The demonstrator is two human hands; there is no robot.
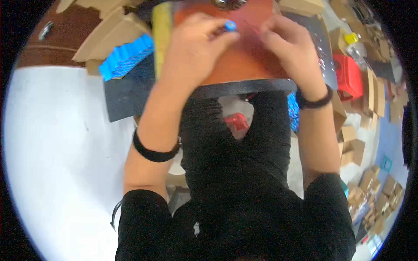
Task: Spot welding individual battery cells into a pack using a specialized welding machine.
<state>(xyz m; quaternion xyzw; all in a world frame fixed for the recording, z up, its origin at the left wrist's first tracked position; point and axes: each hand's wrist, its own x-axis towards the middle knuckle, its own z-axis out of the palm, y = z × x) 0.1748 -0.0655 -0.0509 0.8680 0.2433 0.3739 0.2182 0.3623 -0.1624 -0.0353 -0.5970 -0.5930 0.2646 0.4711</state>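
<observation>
My left hand point(193, 50) is closed around a small blue cylinder point(230, 26), which looks like a battery cell. Its round end pokes out between thumb and forefinger. A short gap to the right, my right hand point(296, 45) has thumb and fingers pinched together. Motion blurs those fingertips, and what they hold is not clear; a faint reddish thin line shows beside them. Both hands are over an orange-brown work mat point(244, 69) on a dark tabletop. Left of the mat, a row of similar blue cylinders point(127, 57) stands packed side by side.
A yellow strip point(163, 39) borders the mat's left side. Cardboard point(109, 32) leans at the far left. On the right are a red plastic stool point(347, 77) and stacked cardboard boxes point(352, 145). More blue pieces point(293, 112) sit below the table's right edge.
</observation>
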